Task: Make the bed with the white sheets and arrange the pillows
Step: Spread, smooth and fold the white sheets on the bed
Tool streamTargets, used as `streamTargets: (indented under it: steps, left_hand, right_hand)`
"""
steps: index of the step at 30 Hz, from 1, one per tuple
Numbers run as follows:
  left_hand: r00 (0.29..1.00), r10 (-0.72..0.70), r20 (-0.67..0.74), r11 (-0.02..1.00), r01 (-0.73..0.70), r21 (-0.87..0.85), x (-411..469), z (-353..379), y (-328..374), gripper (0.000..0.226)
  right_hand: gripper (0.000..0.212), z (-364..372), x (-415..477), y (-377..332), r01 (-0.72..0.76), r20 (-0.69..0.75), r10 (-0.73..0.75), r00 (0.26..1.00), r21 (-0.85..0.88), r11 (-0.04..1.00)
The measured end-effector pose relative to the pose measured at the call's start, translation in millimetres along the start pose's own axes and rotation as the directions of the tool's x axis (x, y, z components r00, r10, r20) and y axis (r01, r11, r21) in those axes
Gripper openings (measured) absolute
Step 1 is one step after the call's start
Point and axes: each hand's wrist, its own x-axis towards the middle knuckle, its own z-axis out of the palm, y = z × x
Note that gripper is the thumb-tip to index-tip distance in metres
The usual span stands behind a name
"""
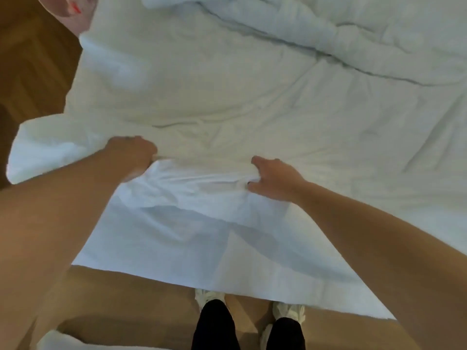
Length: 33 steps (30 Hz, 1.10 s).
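A white sheet (pixel 227 102) covers the bed and hangs over its near edge toward my feet. My left hand (pixel 131 152) grips a bunched fold of the sheet at the bed's edge, fingers curled under the cloth. My right hand (pixel 273 179) grips the same fold further right, with fingertips tucked into the fabric and the thumb on top. Between the two hands the cloth is gathered into wrinkles. A rumpled white duvet (pixel 328 29) lies piled across the far right of the bed. No pillow shows clearly.
Brown wooden floor (pixel 32 72) runs along the left of the bed and under my feet. My white shoes (pixel 288 311) stand just below the hanging sheet. A white object (pixel 58 339) lies on the floor at the bottom left. A pale pink thing (pixel 73 13) sits top left.
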Motion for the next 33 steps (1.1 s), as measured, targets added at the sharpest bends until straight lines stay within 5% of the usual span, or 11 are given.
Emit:
streamTargets:
  steps: [3, 5, 8, 11, 15, 19, 23, 25, 28, 31, 33]
  left_hand:
    - [0.886, -0.133, -0.444, 0.985, 0.067, -0.162, 28, -103, 32, 0.029]
    - [0.801, -0.171, -0.574, 0.977, 0.061, -0.206, 38, -133, 61, 0.052]
    - [0.770, -0.024, -0.638, 0.999, -0.005, -0.045, 36, -105, 96, 0.066]
    - [0.892, 0.055, -0.448, 0.997, -0.026, 0.070, 24, -49, 98, 0.065]
    - [0.946, -0.278, -0.167, 0.953, 0.293, 0.073, 14, -14, 61, 0.055]
    - [0.877, -0.390, -0.282, 0.913, 0.407, 0.004, 61, -34, 14, 0.078]
    - [0.777, -0.087, -0.624, 0.974, 0.197, 0.109, 145, -100, -8, 0.073]
    - [0.791, 0.082, -0.606, 0.977, 0.056, 0.204, 166, -96, -5, 0.067]
    - [0.890, 0.096, -0.445, 0.994, -0.062, 0.090, 174, -42, -11, 0.066]
    - [0.812, 0.143, -0.566, 0.988, -0.152, 0.032, 165, 4, -31, 0.077]
    - [0.756, 0.173, -0.631, 0.985, -0.139, 0.103, 157, 27, -50, 0.091]
  right_hand:
    - [0.032, -85, 19, 35, -0.188, -0.479, 0.186, 0.858, 0.044, 0.981]
    - [0.055, -121, 26, 61, -0.351, -0.605, 0.280, 0.746, 0.001, 0.936]
    - [0.088, -112, 24, 78, -0.430, -0.424, 0.334, 0.842, -0.155, 0.889]
    - [0.088, -73, 14, 79, -0.321, -0.179, 0.291, 0.940, -0.166, 0.932]
    - [0.085, -30, 5, 65, -0.228, 0.050, 0.237, 0.970, -0.144, 0.963]
    - [0.092, -17, 39, 42, -0.103, 0.011, 0.104, 0.994, -0.099, 0.990]
    - [0.094, -12, 100, 30, -0.232, -0.089, 0.247, 0.965, 0.153, 0.961]
    - [0.093, -5, 121, 31, -0.345, -0.067, 0.371, 0.926, 0.246, 0.906]
    - [0.092, 5, 135, 26, -0.407, -0.059, 0.428, 0.902, 0.221, 0.886]
    - [0.093, 17, 125, 6, -0.297, -0.223, 0.326, 0.919, 0.153, 0.942]
    - [0.098, 34, 113, -13, -0.107, -0.288, 0.100, 0.952, -0.008, 0.994]
